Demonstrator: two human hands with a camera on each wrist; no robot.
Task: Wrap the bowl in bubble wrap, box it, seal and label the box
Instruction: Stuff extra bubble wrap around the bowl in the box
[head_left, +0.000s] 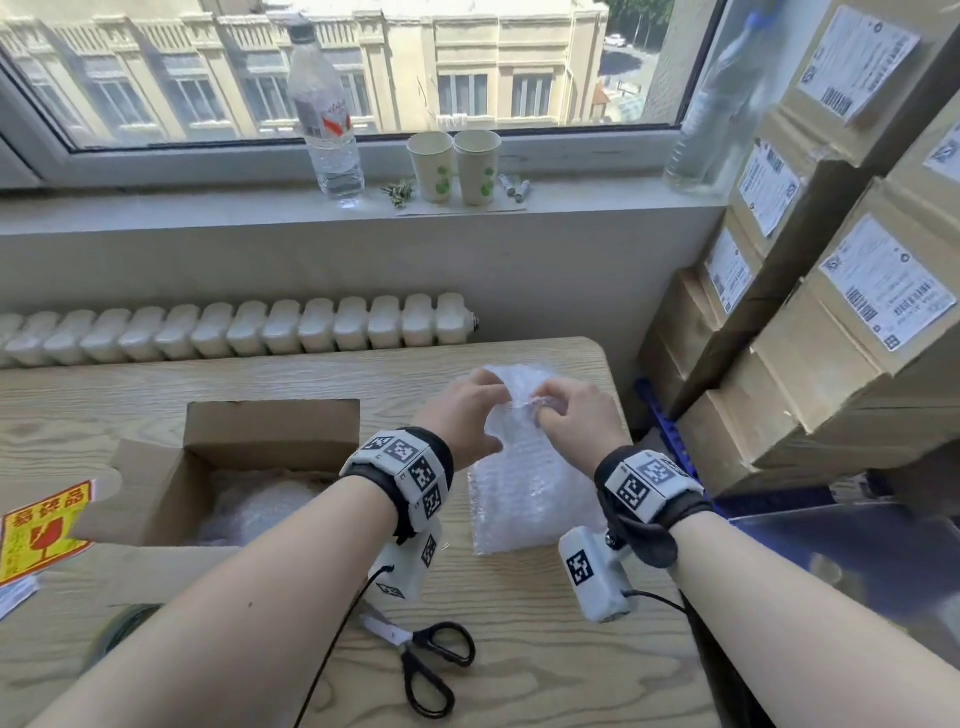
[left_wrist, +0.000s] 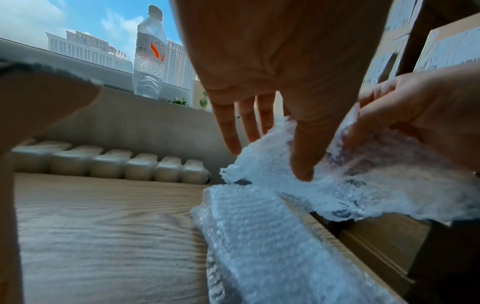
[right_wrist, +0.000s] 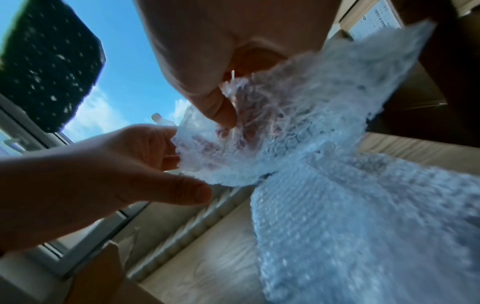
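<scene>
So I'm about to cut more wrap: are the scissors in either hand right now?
No: the scissors lie on the table, while the left hand and right hand both grip the bubble wrap.

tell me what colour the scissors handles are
Black. The scissors lie on the wooden table near the person, seen best in the head view.

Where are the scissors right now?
In the head view, the scissors lie on the table's near edge between both forearms, nearer than the bubble wrap, blades pointing left.
</scene>
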